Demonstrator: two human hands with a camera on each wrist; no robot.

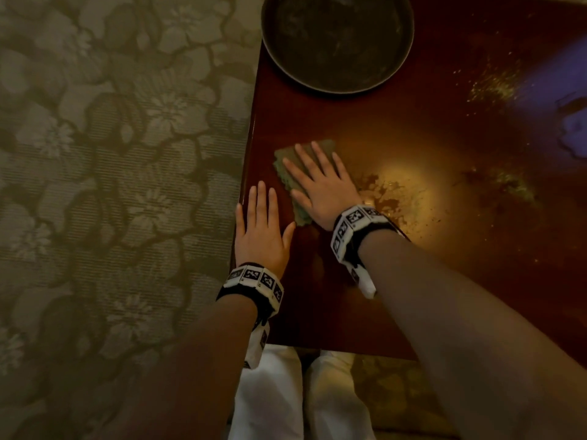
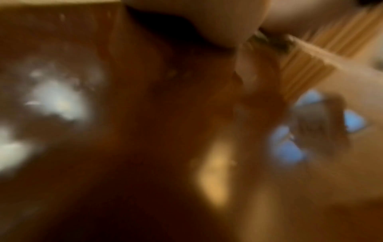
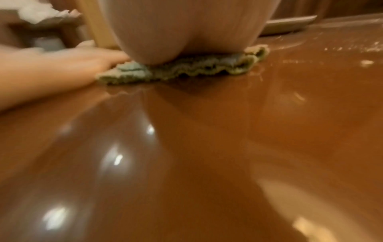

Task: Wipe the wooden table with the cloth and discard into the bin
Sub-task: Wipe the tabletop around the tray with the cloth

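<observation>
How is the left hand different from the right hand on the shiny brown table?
The right hand presses flat on the folded green cloth; the left hand rests on the bare wooden table. The left hand sits at the table's edge, the right hand farther in. Both are flat with straight fingers.

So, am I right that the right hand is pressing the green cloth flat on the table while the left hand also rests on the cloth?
Not quite. The right hand does press the green cloth flat on the table, but the left hand lies flat on the bare table beside the cloth, at the table's left edge, not on the cloth. The head view shows this.
</observation>
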